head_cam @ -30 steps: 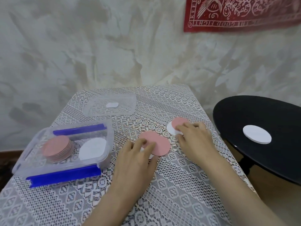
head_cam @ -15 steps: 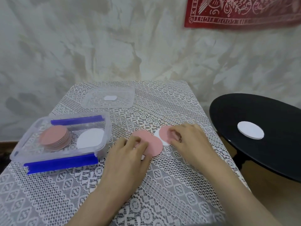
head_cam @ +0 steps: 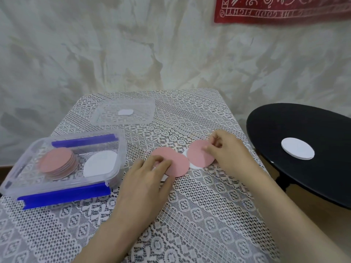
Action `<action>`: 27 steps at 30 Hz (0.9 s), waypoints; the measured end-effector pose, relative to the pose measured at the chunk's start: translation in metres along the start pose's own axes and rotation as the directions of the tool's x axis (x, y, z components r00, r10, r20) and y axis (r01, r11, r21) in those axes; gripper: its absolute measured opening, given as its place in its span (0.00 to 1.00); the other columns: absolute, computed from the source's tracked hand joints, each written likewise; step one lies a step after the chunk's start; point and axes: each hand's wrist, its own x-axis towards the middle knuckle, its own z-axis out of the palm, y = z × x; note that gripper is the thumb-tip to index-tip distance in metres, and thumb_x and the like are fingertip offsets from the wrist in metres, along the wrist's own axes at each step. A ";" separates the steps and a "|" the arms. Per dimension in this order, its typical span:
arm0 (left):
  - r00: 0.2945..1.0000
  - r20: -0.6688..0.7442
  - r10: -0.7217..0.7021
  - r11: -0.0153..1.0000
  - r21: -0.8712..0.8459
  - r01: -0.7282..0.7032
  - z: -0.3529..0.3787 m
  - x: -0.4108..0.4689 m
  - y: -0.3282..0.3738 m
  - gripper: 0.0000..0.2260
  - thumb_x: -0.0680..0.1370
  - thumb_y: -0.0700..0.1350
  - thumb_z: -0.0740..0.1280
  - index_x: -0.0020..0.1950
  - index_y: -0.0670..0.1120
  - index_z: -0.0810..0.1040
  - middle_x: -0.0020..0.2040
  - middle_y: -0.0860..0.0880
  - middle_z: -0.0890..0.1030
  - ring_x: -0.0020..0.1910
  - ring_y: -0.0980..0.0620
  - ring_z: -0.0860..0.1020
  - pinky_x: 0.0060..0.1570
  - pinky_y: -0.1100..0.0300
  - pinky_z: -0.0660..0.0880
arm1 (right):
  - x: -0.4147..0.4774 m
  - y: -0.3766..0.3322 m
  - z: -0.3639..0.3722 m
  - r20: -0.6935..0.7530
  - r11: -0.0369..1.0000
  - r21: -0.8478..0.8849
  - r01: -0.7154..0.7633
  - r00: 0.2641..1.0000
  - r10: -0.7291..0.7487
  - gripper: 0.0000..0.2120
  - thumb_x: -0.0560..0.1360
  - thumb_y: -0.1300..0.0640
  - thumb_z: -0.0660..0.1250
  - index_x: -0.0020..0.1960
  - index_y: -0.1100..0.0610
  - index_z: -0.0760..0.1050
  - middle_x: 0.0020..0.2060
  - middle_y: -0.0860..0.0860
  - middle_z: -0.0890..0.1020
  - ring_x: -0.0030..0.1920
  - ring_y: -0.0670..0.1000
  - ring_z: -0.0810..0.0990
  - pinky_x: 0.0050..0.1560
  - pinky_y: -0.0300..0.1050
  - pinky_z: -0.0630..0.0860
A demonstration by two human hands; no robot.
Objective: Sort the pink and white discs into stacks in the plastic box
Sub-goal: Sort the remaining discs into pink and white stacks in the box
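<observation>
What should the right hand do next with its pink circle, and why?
Probably lift the round pink disc that the right hand pinches and carry it to the pink stack in the clear plastic box; it lies over a white disc.

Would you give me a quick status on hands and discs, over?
Left hand fingertips on one pink disc, grip unclear. Right hand pinches other pink disc, white disc beneath. Plastic box holds pink stack, white stack. Nothing blocks the box.

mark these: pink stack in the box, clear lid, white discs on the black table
pink stack [head_cam: 57,163]: head view, face of the top disc.
clear lid [head_cam: 143,112]: head view, bare right part.
white discs [head_cam: 297,150]: head view, middle of the top face.
</observation>
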 end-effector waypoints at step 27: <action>0.939 0.202 -0.278 0.735 -0.585 0.343 -0.023 -0.001 0.004 0.04 0.82 0.49 0.63 0.48 0.53 0.75 0.43 0.56 0.81 0.43 0.60 0.77 0.46 0.54 0.76 | 0.002 -0.017 0.004 0.177 0.897 -0.433 0.084 0.984 -0.006 0.26 0.73 0.41 0.73 0.69 0.46 0.75 0.47 0.43 0.74 0.47 0.49 0.75 0.47 0.46 0.70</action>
